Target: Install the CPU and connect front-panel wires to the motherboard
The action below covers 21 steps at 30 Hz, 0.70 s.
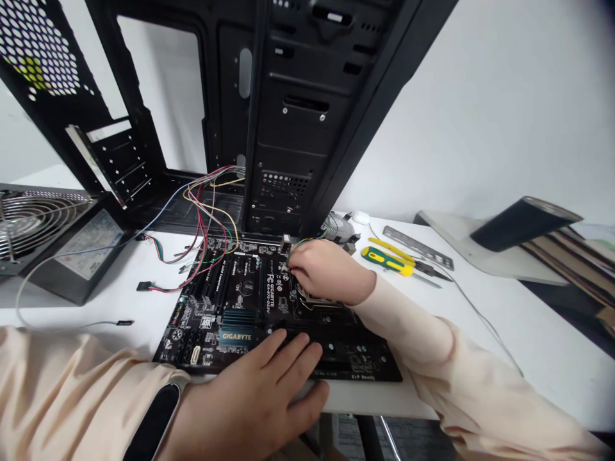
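A black Gigabyte motherboard lies flat on the white table. My left hand rests palm down at its near edge, fingers stretched out over the board beside the blue heatsink. My right hand is closed in a pinch above the board, just behind the CPU socket. Thin green and yellow wires run from the pinched fingertips toward a grey round part behind the board. Whatever plug sits between the fingertips is hidden.
A black computer case stands behind the board, with loose coloured cables hanging from it. At left sits a power supply. Yellow-handled pliers, a green-yellow screwdriver and a metal I/O plate lie at right.
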Each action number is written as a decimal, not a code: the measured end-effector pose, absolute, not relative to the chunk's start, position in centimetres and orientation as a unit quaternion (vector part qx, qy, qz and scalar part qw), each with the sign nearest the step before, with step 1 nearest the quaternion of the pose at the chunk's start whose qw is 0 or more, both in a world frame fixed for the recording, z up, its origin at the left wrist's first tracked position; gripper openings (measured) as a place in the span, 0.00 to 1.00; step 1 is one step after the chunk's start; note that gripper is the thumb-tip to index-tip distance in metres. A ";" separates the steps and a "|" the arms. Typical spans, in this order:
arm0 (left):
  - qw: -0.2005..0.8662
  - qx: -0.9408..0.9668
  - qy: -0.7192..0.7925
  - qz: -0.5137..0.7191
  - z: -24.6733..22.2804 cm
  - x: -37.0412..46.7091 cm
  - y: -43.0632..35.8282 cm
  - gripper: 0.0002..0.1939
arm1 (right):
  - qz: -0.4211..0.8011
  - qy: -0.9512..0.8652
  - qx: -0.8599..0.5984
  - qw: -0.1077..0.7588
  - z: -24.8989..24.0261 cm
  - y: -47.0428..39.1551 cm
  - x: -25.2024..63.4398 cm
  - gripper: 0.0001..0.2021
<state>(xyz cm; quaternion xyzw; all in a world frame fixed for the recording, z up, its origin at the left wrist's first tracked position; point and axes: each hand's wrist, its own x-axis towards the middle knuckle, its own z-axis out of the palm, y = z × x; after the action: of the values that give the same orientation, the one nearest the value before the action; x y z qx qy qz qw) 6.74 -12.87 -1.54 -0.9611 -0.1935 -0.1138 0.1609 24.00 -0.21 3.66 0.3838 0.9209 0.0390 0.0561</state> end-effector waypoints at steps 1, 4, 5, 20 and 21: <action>0.160 -0.962 -0.192 -0.114 -1.6 6.8 -12.9 0.19 | 0.046 0.921 0.382 0.060 3.7 -0.2 23.9 0.10; 0.158 -0.963 -0.189 -0.113 -1.7 6.7 -12.8 0.20 | 0.057 0.921 0.380 0.064 3.7 -0.3 23.7 0.10; 0.157 -0.963 -0.188 -0.114 -1.7 6.7 -12.8 0.20 | 0.060 0.920 0.381 0.067 3.7 -0.2 23.6 0.10; 0.161 -0.961 -0.188 -0.125 -1.7 6.7 -12.9 0.20 | 0.054 0.917 0.393 0.036 3.3 -0.3 23.5 0.10; 0.155 -0.961 -0.191 -0.125 -1.6 6.7 -12.8 0.19 | 0.036 0.919 0.393 0.021 3.2 -0.1 23.7 0.10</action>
<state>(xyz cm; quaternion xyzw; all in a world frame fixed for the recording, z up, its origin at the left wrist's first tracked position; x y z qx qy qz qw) 6.69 -12.83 -1.64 -0.9611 -0.1912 -0.1253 0.1549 23.70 -0.11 3.20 0.3929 0.9186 0.0360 0.0211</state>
